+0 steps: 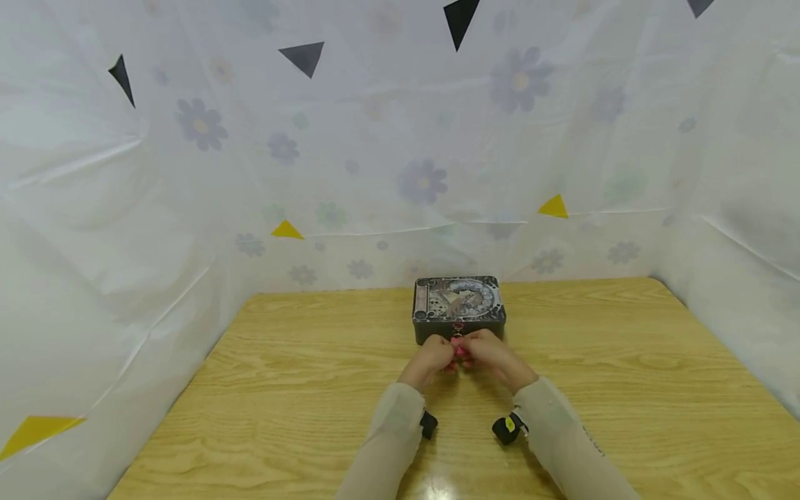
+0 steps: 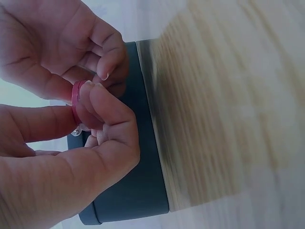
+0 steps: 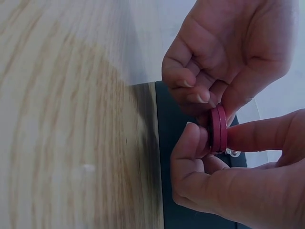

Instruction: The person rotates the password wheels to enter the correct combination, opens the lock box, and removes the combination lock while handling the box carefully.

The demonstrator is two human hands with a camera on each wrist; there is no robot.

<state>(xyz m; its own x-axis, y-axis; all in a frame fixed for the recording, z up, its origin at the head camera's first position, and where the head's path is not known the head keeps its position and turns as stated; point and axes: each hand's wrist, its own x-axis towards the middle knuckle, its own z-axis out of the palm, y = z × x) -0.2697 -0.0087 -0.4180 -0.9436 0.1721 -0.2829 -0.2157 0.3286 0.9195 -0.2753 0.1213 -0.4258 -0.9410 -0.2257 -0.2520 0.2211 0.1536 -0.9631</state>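
Note:
A small red padlock (image 1: 459, 345) is at the front of a dark tin box (image 1: 459, 298) with a printed lid, right by its metal clasp (image 3: 233, 152). My left hand (image 1: 435, 354) pinches the padlock (image 2: 76, 98) between thumb and curled forefinger. From the other side my right hand (image 1: 494, 353) pinches it too, thumb on one flat face and forefinger on the other. The padlock (image 3: 218, 129) shows its thin layered edge in the right wrist view. Fingers hide most of its faces.
The tin box stands on a wood-grain table (image 1: 300, 389), near the back edge. Behind and on both sides hangs a white sheet (image 1: 375, 139) with flowers and triangles on it. Black wrist cameras (image 1: 507, 429) sit under the sleeves.

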